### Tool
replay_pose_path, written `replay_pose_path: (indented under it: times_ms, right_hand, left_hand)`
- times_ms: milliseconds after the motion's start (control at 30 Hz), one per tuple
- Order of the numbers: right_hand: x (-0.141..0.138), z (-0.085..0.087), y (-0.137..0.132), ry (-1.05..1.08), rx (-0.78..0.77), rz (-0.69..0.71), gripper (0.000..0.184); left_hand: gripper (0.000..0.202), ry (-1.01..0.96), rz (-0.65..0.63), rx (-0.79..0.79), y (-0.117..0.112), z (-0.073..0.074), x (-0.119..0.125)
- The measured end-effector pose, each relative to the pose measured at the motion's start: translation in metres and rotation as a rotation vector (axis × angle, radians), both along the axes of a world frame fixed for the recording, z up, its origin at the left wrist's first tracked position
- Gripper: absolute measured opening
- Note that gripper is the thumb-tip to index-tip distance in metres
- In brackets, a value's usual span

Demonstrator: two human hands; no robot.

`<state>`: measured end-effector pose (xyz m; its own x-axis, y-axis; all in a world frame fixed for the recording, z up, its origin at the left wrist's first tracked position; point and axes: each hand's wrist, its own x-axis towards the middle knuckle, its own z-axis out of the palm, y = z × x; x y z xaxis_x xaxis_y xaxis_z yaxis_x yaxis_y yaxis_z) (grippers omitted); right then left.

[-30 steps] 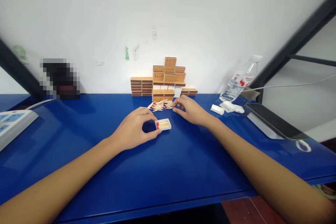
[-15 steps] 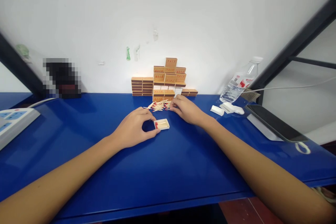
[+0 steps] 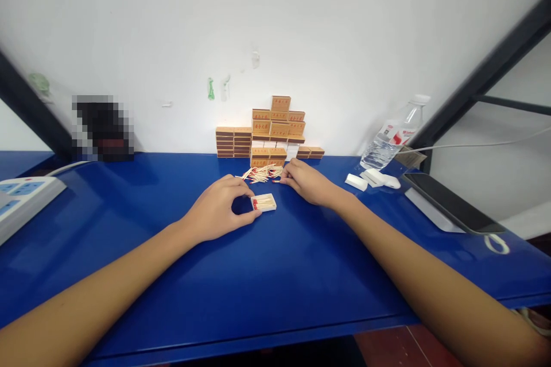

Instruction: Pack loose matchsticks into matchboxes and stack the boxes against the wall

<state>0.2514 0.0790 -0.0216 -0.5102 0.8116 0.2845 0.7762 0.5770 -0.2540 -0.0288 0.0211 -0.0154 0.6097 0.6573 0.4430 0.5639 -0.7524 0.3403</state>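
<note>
A small white matchbox tray (image 3: 270, 207) with red-headed matches inside lies on the blue table. My left hand (image 3: 221, 206) grips its left end between thumb and fingers. Just behind the tray is a loose pile of matches (image 3: 261, 173), heads pointing different ways. At the pile's right side, my right hand (image 3: 307, 181) pinches a match (image 3: 276, 182), its red head sticking out to the left. Behind the pile stand stacked orange-brown matchboxes (image 3: 279, 128) against the wall.
To the right are white eraser-like blocks (image 3: 356, 182), a leaning water bottle (image 3: 390, 137) and a dark phone (image 3: 451, 200). A white power strip (image 3: 30, 200) sits at the left edge of the blue table (image 3: 267, 281). A pixelated dark object (image 3: 105, 129) stands back left.
My right hand has drawn slightly toward me, and a match head now shows at its fingertips. The tray in my left hand has shifted slightly left.
</note>
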Motion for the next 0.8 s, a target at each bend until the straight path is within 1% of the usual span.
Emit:
replay_pose_path:
  times_ms: [100,200,300,400,467,533,633,700,800]
  right_hand:
    - [-0.007,0.012,-0.018,0.055,-0.012,0.037,0.011]
    - [-0.023,0.021,-0.040,0.127,-0.067,0.113,0.011]
    - [-0.038,0.023,-0.056,0.079,-0.124,0.149,0.011]
    - [-0.043,0.022,-0.062,0.034,-0.119,0.157,0.010]
    - [-0.041,0.023,-0.062,0.057,-0.094,0.179,0.010]
    - [-0.036,0.026,-0.058,0.102,-0.053,0.172,0.010]
    - [-0.023,0.026,-0.045,0.150,0.039,0.066,0.011]
    - [-0.014,0.022,-0.032,0.149,0.092,-0.006,0.013]
    - [-0.003,0.012,-0.012,0.102,0.114,-0.031,0.008]
  left_hand:
    - [0.023,0.000,0.020,-0.004,-0.001,0.000,0.000]
    - [0.023,-0.007,0.011,0.002,-0.003,0.000,0.001]
    - [0.022,-0.015,0.004,0.008,-0.003,0.000,0.002]
    - [0.022,-0.021,-0.001,0.008,-0.003,0.000,0.002]
    - [0.023,-0.019,-0.011,0.009,-0.003,0.001,0.002]
    - [0.023,-0.024,-0.021,0.013,-0.004,0.002,0.003]
    - [0.022,-0.051,-0.031,0.013,-0.006,0.003,0.004]
    - [0.021,-0.050,-0.042,-0.009,-0.007,0.003,0.004]
    - [0.019,-0.037,-0.053,-0.033,-0.007,0.002,0.004]
